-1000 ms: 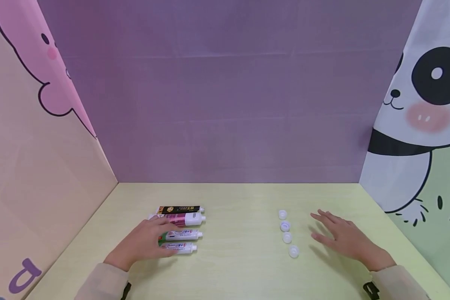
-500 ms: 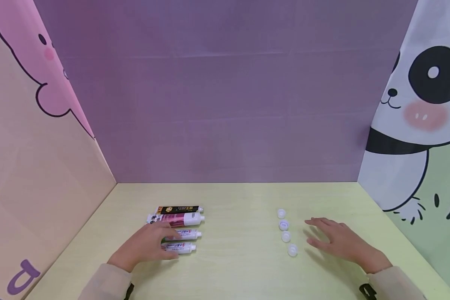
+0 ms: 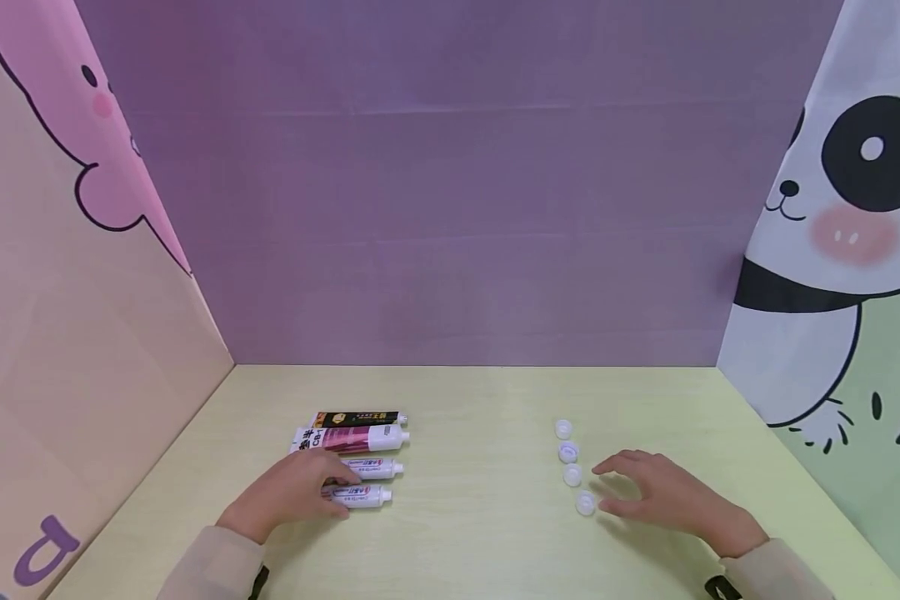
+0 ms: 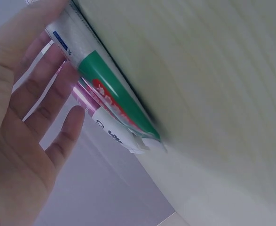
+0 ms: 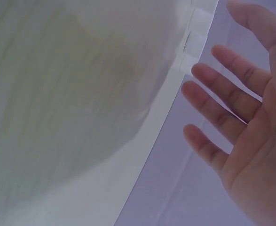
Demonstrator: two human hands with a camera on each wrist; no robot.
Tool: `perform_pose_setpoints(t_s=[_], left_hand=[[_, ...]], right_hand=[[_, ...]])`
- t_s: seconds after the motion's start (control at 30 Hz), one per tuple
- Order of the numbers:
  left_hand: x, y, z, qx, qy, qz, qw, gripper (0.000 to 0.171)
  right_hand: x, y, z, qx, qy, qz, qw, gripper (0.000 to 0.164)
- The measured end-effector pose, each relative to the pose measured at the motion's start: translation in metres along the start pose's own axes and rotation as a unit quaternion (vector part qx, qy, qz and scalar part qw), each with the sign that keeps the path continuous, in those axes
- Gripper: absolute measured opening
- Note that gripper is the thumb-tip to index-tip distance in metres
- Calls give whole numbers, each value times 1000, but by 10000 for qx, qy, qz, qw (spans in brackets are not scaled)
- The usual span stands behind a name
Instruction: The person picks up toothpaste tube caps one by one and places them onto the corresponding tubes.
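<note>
Four-square to my left hand (image 3: 288, 492), several toothpaste tubes lie in a column, uncapped nozzles pointing right. The nearest white tube (image 3: 362, 497) sits between that hand's spread thumb and forefinger; its green end (image 4: 112, 87) shows in the left wrist view. Just behind lies another white tube (image 3: 375, 468), partly hidden by the fingers. Farther back are a purple-and-white tube (image 3: 352, 438) and a black tube (image 3: 356, 418). My right hand (image 3: 675, 500) hovers with parted fingers beside the nearest white cap (image 3: 586, 502), thumb tip right at it.
More white caps, including the farthest cap (image 3: 564, 429), stand in a row behind the nearest one. The pale wooden table (image 3: 480, 533) meets a purple back wall (image 3: 450, 208), with printed panels on both sides.
My right hand has moved left and nearer to the caps, its thumb and forefinger drawing closer together. The left hand has shifted slightly nearer, uncovering more of the purple tube.
</note>
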State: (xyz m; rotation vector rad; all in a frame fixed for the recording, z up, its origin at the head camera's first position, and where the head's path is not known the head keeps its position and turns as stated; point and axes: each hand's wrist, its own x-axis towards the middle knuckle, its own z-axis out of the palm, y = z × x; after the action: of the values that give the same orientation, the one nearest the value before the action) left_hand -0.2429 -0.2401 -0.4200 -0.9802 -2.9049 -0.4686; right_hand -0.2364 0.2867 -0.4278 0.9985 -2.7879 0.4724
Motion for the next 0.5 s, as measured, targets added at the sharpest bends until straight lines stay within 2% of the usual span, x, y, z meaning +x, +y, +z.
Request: perform_pose_setpoints(t_s=[0.23,0.5], left_hand=[[1,1,-1,-266,-171,-65,9995,30],[0,2,-4,-540,-178,86,9983,25]], right_hand=[[7,-9,1,306,-171,-316,9989,37],[13,-15,4,381,-362,-222,9984,32]])
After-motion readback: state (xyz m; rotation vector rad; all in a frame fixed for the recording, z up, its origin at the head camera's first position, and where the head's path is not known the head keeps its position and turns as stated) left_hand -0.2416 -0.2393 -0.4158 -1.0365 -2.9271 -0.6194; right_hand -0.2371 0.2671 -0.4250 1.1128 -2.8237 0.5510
